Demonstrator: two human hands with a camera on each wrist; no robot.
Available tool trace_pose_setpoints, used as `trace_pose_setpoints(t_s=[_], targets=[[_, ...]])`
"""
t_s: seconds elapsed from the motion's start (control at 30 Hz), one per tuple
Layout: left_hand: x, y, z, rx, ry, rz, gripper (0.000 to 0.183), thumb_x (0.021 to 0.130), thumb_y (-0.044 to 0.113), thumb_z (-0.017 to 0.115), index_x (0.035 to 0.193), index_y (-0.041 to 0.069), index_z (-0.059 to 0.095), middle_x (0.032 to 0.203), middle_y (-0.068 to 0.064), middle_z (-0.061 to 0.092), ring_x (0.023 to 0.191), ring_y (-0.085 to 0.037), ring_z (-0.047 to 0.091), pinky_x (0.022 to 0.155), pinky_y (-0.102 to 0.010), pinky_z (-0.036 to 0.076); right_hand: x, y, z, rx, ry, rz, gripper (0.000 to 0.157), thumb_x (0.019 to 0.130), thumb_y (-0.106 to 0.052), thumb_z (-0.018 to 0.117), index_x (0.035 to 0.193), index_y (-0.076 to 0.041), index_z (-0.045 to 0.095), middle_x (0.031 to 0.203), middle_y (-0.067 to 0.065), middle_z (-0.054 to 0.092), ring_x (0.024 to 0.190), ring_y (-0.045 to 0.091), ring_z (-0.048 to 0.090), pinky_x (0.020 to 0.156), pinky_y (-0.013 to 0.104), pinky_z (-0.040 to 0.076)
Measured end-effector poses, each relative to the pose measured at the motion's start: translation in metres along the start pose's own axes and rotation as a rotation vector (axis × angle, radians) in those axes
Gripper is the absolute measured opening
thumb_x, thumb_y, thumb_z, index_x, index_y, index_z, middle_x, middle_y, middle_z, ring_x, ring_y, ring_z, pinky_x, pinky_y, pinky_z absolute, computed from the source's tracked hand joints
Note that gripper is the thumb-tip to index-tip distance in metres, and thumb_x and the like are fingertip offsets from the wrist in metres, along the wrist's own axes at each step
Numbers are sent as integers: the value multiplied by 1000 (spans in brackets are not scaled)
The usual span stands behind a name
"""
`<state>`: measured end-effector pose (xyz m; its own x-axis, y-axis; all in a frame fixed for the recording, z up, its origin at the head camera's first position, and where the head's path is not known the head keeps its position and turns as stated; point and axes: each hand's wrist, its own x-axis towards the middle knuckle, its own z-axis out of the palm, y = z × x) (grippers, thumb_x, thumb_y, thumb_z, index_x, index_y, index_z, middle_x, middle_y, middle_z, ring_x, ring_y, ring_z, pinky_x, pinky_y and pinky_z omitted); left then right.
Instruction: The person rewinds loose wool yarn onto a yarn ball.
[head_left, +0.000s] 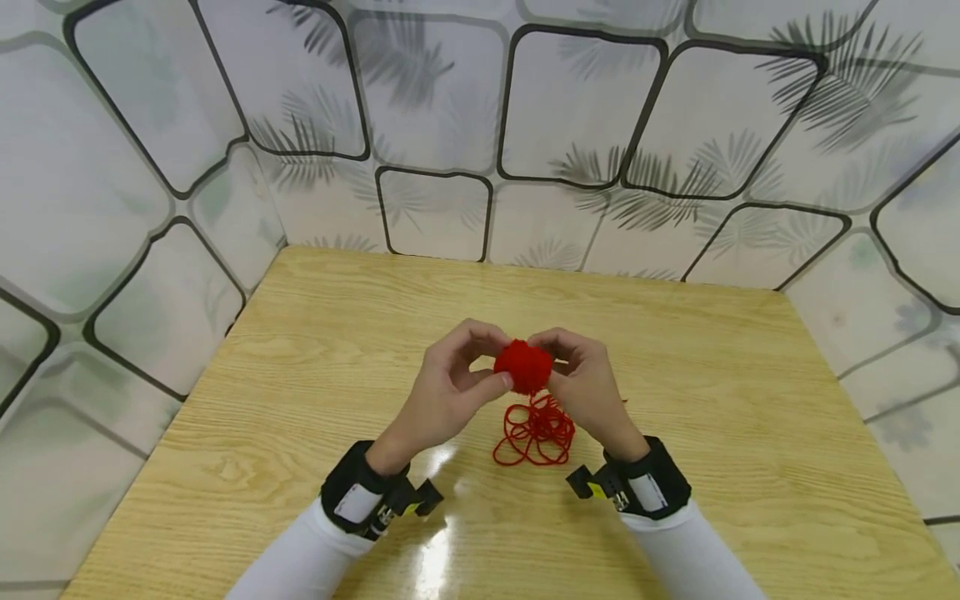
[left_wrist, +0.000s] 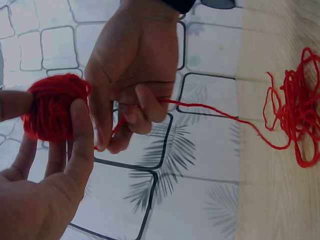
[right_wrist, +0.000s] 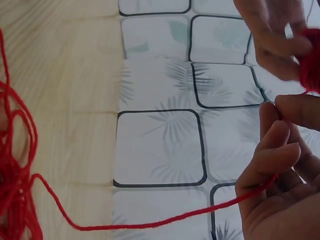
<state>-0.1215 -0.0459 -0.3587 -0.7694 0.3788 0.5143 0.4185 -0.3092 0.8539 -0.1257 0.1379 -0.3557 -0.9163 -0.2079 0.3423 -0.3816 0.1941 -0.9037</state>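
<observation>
A small ball of red yarn (head_left: 523, 367) is held up over the table between thumb and fingers of my left hand (head_left: 447, 386). My right hand (head_left: 587, 385) is close beside the ball and pinches the yarn strand (left_wrist: 200, 105) between thumb and forefinger. In the right wrist view the strand (right_wrist: 165, 222) runs through the curled fingers of that hand and down to the table. A loose tangle of red yarn (head_left: 537, 431) lies on the table below both hands. Wound turns of yarn show on the ball's side in the left wrist view.
The wooden table (head_left: 300, 333) stretches out around the yarn. Patterned fabric walls (head_left: 435, 100) stand behind it and at both sides. Each wrist wears a black strap with a small camera, the left strap (head_left: 358, 492) and the right strap (head_left: 651, 483).
</observation>
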Motion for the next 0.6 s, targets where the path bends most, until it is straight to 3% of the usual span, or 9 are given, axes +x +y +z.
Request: trace_pose_setpoints(t_s=[0.1, 0.3, 0.6], targets=[[9, -3, -2, 16, 71, 18, 29, 84, 2, 59, 112, 0, 49, 111, -16, 51, 99, -32, 52, 78, -45, 49, -6, -8, 5, -43, -19, 8, 22, 81, -3, 64, 103, -5, 64, 92, 7, 65, 80, 24, 59, 67, 34, 52], [25, -14, -5, 84, 172, -12, 30, 84, 3, 60, 112, 1, 49, 110, -14, 52, 95, -32, 52, 75, -41, 51, -15, -13, 10, -134, -36, -12, 9, 83, -10, 65, 91, -7, 64, 82, 1, 62, 68, 20, 52, 53, 30, 44], [35, -15, -3, 233, 177, -104, 30, 84, 2, 58, 112, -5, 48, 105, -19, 52, 95, -34, 52, 71, -36, 52, -12, -32, 2, -256, 4, -160, 11, 81, -3, 65, 90, -8, 64, 78, 2, 61, 58, 16, 48, 50, 29, 42]])
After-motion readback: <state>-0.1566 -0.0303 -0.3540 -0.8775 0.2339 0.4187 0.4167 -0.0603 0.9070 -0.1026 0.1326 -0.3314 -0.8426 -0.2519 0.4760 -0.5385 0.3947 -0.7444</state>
